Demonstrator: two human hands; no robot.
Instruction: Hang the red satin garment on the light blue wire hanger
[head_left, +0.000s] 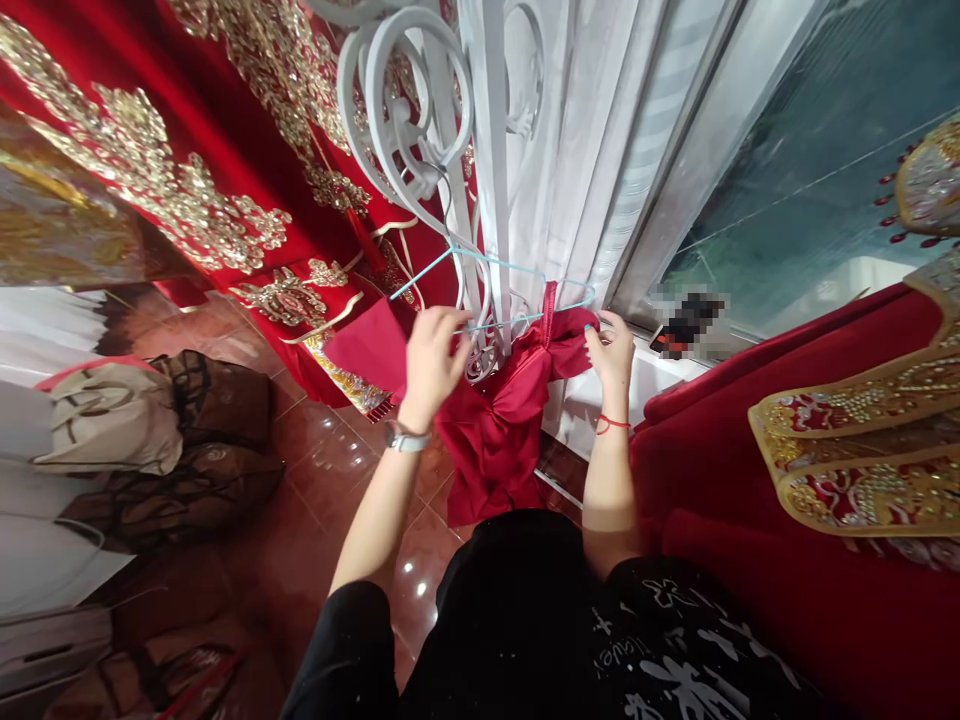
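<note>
A red satin garment (pixel 499 430) hangs from a light blue wire hanger (pixel 487 268) hooked on a white ornate metal rack (pixel 420 130). My left hand (pixel 431 365), with a watch on the wrist, is closed on the red fabric at the hanger's left side. My right hand (pixel 611 350), with a red string round the wrist, pinches the fabric at the hanger's right end. The garment droops down between my arms toward the floor.
Red robes with gold embroidery (pixel 225 190) hang at the left, and another embroidered red garment (pixel 847 450) lies at the right. White curtain (pixel 570 140) and a window (pixel 810 170) are behind. Bags (pixel 112 415) sit on the red tiled floor (pixel 337 480).
</note>
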